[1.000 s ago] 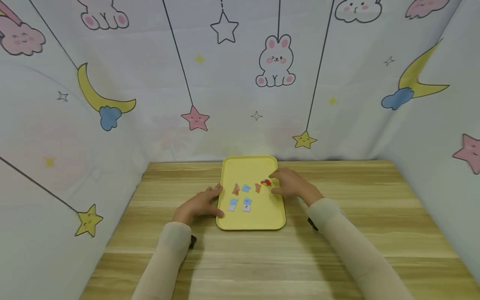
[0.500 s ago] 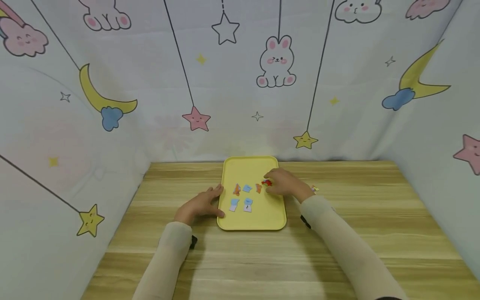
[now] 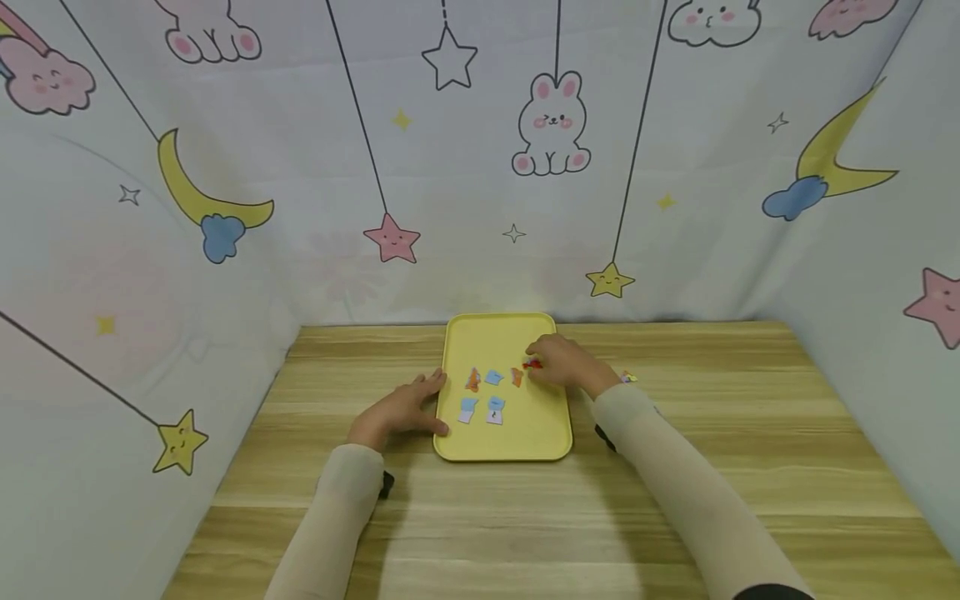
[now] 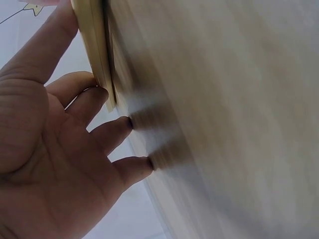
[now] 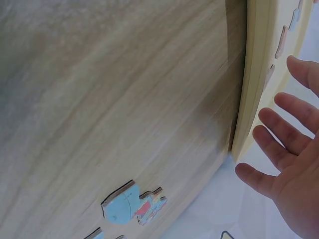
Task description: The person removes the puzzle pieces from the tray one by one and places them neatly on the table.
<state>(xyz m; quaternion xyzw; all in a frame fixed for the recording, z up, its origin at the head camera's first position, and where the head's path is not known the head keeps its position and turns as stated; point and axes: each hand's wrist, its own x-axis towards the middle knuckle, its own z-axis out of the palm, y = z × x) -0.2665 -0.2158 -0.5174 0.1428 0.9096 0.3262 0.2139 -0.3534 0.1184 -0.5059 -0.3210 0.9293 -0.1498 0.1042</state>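
On the wood-grain table (image 3: 480, 525), a yellow tray (image 3: 502, 333) lies in front of a printed cloth backdrop (image 3: 457, 183). Left hand (image 3: 402, 408): at the tray's left edge, thumb and fingers spread apart, the thumb and at least one fingertip against the rim; nothing gripped. Right hand (image 3: 564, 363): reaching over the tray's right side, palm above it, fingertips around a red piece (image 3: 532, 364). Right wrist view shows its thumb and fingers apart, not closed together (contact with the red piece cannot be told from either view). The red piece is on the tray, in the right part, just beside an orange-brown piece (image 3: 517, 377). Leftward in the same loose row: a blue piece (image 3: 493, 377), then an orange piece (image 3: 473, 380). Nearer the person, two blue-and-white shapes sit side by side, a left one (image 3: 467, 410) and a right one (image 3: 496, 410); whether each is single or joined is unclear. Off the tray, on the table to its right: a light-blue piece (image 5: 121, 204) touching a multicoloured piece (image 5: 151, 206), with another partly cut off below.
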